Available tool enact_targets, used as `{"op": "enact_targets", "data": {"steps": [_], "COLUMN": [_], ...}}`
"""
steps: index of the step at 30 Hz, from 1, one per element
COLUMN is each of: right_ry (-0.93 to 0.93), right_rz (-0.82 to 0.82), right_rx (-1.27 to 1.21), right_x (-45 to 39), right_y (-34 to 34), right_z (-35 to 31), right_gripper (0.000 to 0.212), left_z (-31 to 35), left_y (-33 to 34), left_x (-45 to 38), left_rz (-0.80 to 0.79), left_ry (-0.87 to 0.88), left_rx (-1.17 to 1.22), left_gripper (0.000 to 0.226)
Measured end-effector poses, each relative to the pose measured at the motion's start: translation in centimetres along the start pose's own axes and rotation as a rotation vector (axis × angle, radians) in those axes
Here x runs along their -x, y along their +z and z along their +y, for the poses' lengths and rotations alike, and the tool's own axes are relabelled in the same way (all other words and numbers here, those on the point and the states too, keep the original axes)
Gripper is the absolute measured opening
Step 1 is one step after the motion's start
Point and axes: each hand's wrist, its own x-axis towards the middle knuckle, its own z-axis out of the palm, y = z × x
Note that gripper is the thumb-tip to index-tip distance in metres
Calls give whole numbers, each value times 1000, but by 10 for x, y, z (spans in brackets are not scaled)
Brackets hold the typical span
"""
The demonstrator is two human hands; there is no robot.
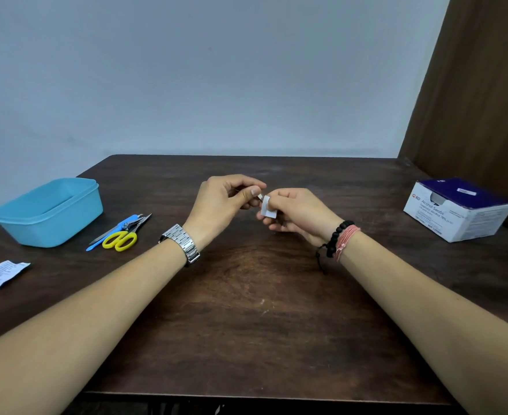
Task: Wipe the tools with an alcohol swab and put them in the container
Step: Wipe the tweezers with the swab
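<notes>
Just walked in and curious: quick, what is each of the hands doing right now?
Left hand: closed on a small metal tool, mostly hidden by the fingers.
Right hand: closed, pinching a white alcohol swab against that tool.

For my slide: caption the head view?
Left hand holds a small metal tool while right hand wipes it with an alcohol swab.

Both forearms stretched forward over the table, hands meeting at centre, left hand [225,199] curled with thumb pressed to fingertips, right hand [294,214] closed in a pinch, wrists slightly bent inward
</notes>
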Motion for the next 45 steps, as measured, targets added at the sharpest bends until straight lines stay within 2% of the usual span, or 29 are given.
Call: {"op": "enact_targets", "data": {"steps": [10,15,26,35,45], "right_ry": [-55,-58,-49,-82,-86], "right_rz": [-99,-63,-17,-119,-181], "right_rx": [-23,-13,72,-25,-133], "right_x": [2,3,4,1,3], "right_y": [-2,-1,1,-1,-3], "right_z": [-4,-3,-5,-3,-1], "right_gripper": [28,21,21,27,11], "left_z": [-3,-1,1,-1,-3], "left_y": [-4,-4,-2,-4,-5], "left_x": [-3,-2,0,-2,-3], "left_rz": [84,62,14,91,52], "left_ry": [-62,-53,-32,-77,-92], "left_rx": [81,85,87,133,187], "left_gripper": [12,11,10,9,12]}}
